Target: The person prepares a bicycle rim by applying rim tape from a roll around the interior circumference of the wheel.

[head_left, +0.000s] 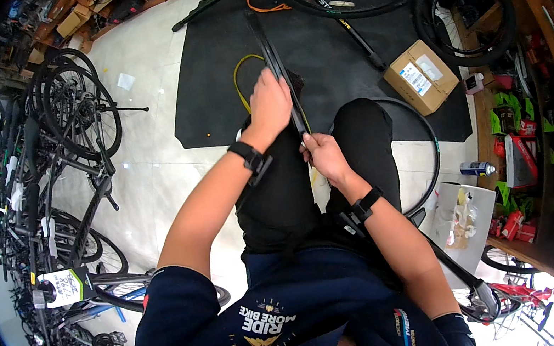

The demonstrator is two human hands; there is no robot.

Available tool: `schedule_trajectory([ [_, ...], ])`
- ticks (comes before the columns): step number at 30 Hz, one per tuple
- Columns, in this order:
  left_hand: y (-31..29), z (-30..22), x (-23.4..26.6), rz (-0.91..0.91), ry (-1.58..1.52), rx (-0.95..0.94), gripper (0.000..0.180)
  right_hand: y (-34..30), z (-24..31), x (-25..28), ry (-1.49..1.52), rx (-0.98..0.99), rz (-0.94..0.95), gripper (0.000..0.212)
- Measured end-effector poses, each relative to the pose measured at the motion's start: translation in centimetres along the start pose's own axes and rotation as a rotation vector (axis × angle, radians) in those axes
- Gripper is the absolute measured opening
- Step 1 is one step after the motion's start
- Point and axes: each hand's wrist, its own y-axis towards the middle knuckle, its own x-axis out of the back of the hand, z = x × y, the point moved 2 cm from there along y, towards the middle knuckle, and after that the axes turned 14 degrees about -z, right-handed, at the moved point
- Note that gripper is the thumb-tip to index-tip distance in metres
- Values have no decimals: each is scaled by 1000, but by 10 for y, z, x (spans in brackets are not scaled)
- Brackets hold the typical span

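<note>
A black bicycle wheel rim (273,55), seen almost edge-on, stands upright between my knees. My left hand (270,106) is closed on its upper stretch, fingers curled over the edge. Lower and nearer to me, my right hand (323,154) pinches the rim, with the thumb on top. A narrow yellow strip (237,78) loops out to the left of the rim, and part of it hangs below my hands. Beside the rim, a dark toothed part (298,82) is partly hidden.
A black mat (207,90) lies ahead, with a cardboard box (422,77) at its right. A bicycle wheel (357,12) stands at the far side. A thin black hoop (434,142) curves beside my right leg. Bicycles (78,109) line the left; a spray can (477,168) is by the right-hand shelves.
</note>
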Motion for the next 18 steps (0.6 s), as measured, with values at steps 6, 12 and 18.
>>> schedule_trajectory([
  [6, -12, 11, -8, 36, -162, 126, 29, -5, 9, -1, 28, 6, 10, 42],
  [12, 13, -2, 2, -92, -73, 155, 38, -13, 44, 7, 73, -24, 43, 44],
  [18, 51, 10, -14, -83, -52, 249, 45, -12, 69, 9, 172, 70, 82, 37],
])
